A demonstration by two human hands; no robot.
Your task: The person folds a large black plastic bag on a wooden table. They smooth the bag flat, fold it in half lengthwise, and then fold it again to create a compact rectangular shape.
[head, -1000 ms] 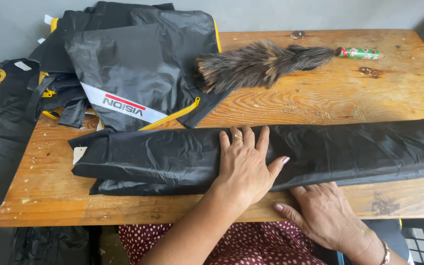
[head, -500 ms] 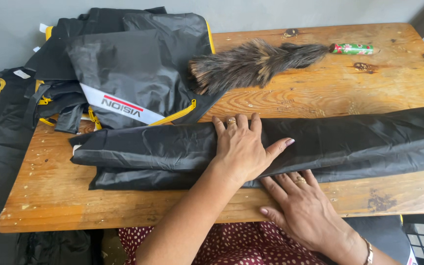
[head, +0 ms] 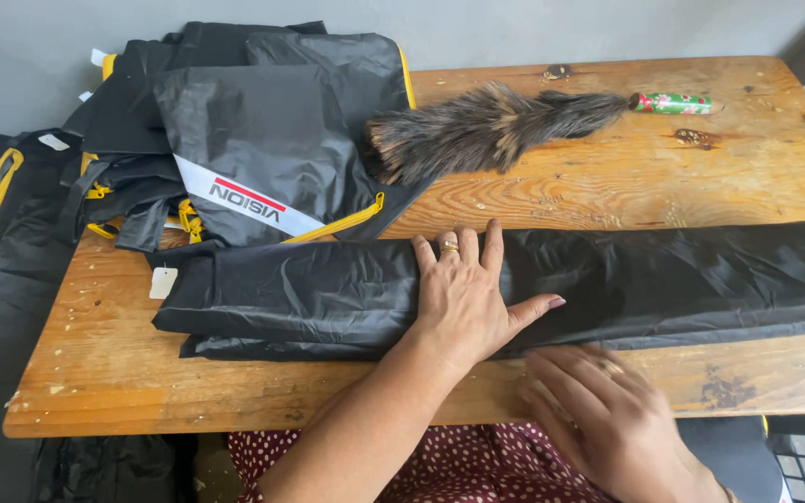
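Worn wooden table [head: 719, 177] against a plain grey wall, scarred and speckled with crumbs. Across its near half, a long folded strip of black fabric [head: 328, 293], running from a white tag at the left end off past the right edge. Left hand [head: 466, 298] flat on the middle of that strip, palm down, fingers spread and thumb out to the right, a ring on one finger; nothing gripped, only pressing. Right hand [head: 607, 419] at the near table edge, just below the strip's lower fold, blurred, fingers loosely extended toward the fabric; cannot tell whether touching it, nothing held. Behind the strip, at the far left, a heap of black bags with yellow trim [head: 253, 140], one showing a white and red band. Beside the heap, a brown feather duster [head: 486, 130] lying flat, its green patterned handle pointing right. Red dotted cloth at the bottom edge, under the arms.
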